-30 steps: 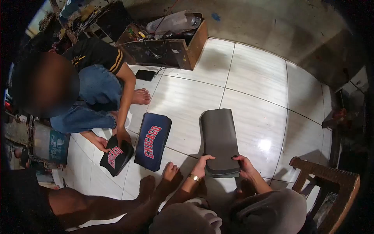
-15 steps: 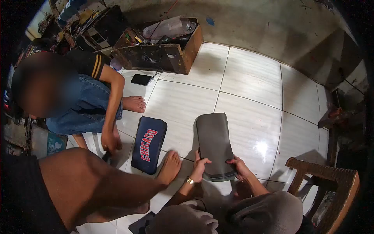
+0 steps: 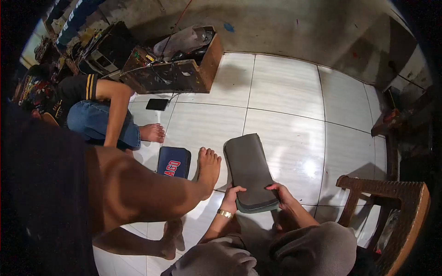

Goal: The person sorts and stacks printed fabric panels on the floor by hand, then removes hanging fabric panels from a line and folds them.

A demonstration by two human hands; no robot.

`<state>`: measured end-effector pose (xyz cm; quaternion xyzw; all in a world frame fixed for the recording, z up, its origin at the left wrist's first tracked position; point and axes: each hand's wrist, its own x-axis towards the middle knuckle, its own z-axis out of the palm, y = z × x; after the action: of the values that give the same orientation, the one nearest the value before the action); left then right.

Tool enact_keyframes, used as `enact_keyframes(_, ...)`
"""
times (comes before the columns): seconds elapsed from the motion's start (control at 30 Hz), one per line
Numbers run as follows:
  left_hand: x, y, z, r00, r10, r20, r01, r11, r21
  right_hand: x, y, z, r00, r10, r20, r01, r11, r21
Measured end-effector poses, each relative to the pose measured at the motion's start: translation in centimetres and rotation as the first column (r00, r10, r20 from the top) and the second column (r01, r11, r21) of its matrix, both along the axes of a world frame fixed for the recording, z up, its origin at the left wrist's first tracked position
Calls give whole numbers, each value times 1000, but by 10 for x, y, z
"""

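Single head-worn view, facing forward, down toward floor [image 3: 285, 92].

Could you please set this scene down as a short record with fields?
Left hand: bare, gripping the left edge of the grey-brown oblong stack of thin sheets
Left wrist: gold-coloured band
Right hand: bare, gripping the stack's right edge
White tiled floor: dark blue flat piece with red lettering, partly hidden by another person's bare leg
Beyond: open brown wooden box
Right side: brown wooden-looking stool
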<state>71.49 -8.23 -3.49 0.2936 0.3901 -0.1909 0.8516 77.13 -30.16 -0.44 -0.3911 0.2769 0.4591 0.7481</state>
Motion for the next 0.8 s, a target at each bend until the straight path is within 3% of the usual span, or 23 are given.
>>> enact_keyframes(0.07, 4, -2, 0, 989, -40, 141, 22, 991, 129, 1, 1, 2, 998, 17, 58, -18, 1000, 17)
enact_keyframes(0.1, 5, -7, 4, 989, -45, 144, 26, 991, 132, 1, 0, -9, 998, 11, 62, -13, 1000, 20)
enact_keyframes(0.17, 2, -22, 13, 985, -48, 164, -12, 936, 350, -3, -3, -38, 953, 106, 285, -90, 994, -66)
enact_keyframes(0.2, 4, -28, 21, 984, -53, 169, -10, 935, 353, -7, -2, -39, 951, 100, 291, -85, 994, -64)
enact_keyframes(0.27, 3, -39, 34, 950, -146, 276, -28, 840, 542, -16, 4, -37, 604, 252, 756, -6, 950, -313)
enact_keyframes(0.3, 1, -43, 30, 898, -216, 383, -52, 813, 580, -15, 10, 9, 577, 384, 721, -44, 896, -442)
enact_keyframes(0.33, 0, -45, 32, 895, -219, 388, -52, 814, 579, -16, 9, 12, 515, 446, 732, -75, 874, -479)
enact_keyframes(0.4, -3, -50, 47, 814, -390, 430, -68, 671, 738, -20, 12, 23, 235, 505, 831, 79, 842, -534)
enact_keyframes(0.43, -4, -44, 55, 750, -518, 412, -62, 565, 823, -21, 12, 32, 231, 505, 832, 86, 841, -534)
enact_keyframes(0.47, -2, -40, 68, 747, -520, 415, -63, 565, 822, -25, 14, 47, 240, 528, 815, 93, 823, -561)
enact_keyframes(0.53, 12, -35, 101, 843, -226, 488, -53, 868, 494, -29, 22, 54, 247, 550, 798, 106, 803, -586)
enact_keyframes(0.6, 21, -32, 121, 789, -297, 537, -33, 854, 520, -33, 29, 52, 193, 494, 847, 198, 826, -527)
enact_keyframes(0.63, 23, -35, 123, 731, -332, 596, -96, 815, 572, -29, 37, 50, 12, 471, 882, 303, 839, -452)
enact_keyframes(0.67, 25, -38, 123, 667, -372, 646, -163, 772, 614, -30, 41, 51, -73, 401, 913, 320, 876, -360)
enact_keyframes(0.7, 26, -39, 116, 588, -462, 664, -204, 710, 674, -29, 40, 52, -165, 481, 861, 337, 848, -409)
enact_keyframes(0.73, 28, -44, 130, 521, -599, 608, -344, 505, 791, -27, 41, 57, -252, 554, 794, 359, 815, -455)
enact_keyframes(0.77, 29, -44, 124, 515, -603, 610, -343, 506, 791, -32, 43, 44, -252, 554, 793, 366, 814, -452)
enact_keyframes(0.8, 29, -43, 108, 520, -649, 555, -307, 464, 831, -39, 47, 20, -231, 632, 740, 309, 769, -560)
